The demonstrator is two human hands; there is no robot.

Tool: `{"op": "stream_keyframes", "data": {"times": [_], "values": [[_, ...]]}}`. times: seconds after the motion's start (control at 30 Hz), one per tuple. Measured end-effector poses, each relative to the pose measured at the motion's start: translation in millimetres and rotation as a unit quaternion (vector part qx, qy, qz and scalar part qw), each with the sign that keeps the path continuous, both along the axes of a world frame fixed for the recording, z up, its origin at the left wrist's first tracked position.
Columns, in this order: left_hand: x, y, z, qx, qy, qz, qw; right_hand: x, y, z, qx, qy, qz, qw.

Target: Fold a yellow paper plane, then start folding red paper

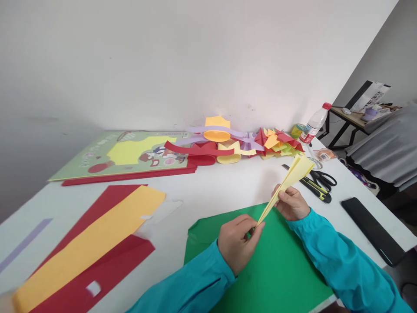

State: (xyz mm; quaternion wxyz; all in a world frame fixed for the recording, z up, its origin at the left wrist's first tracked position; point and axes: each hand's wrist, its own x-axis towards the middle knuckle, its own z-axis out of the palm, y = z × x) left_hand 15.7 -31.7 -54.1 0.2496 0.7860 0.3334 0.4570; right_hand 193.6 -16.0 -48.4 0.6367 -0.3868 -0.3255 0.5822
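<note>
Our two hands hold a folded yellow paper (282, 184) above the green sheet (260, 261).

In the head view, our left hand (239, 243) pinches its narrow lower end between thumb and finger; our right hand (290, 203) pinches its middle, near the black scissors (322, 179).

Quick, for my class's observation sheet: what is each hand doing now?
Left hand: closed on the folded yellow paper's lower tip.
Right hand: closed on its middle.
</note>
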Motion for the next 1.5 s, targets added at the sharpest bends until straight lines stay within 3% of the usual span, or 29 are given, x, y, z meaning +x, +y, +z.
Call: {"op": "stream_keyframes", "data": {"times": [0.2,0.37,0.77,1.27,1.5], "values": [[-1,-2,2.5,-0.010,-0.010,-0.006,1.000,5,3,-8.8,0.005,0.012,-0.007,1.000],[-3,-2,6.5,0.005,-0.030,-0.030,0.999,5,2,-6.5,0.004,0.005,-0.003,1.000],[-2,-2,7.8,-0.032,-0.036,-0.015,0.999,2,0,-2.1,0.014,0.000,0.016,1.000],[-4,3,8.9,0.095,-0.008,0.011,0.995,-4,-4,7.9,0.008,0.044,0.047,0.998],[-6,0,10.8,0.126,0.021,-0.010,0.992,-4,-1,1.4,0.015,0.057,0.025,0.998]]}}
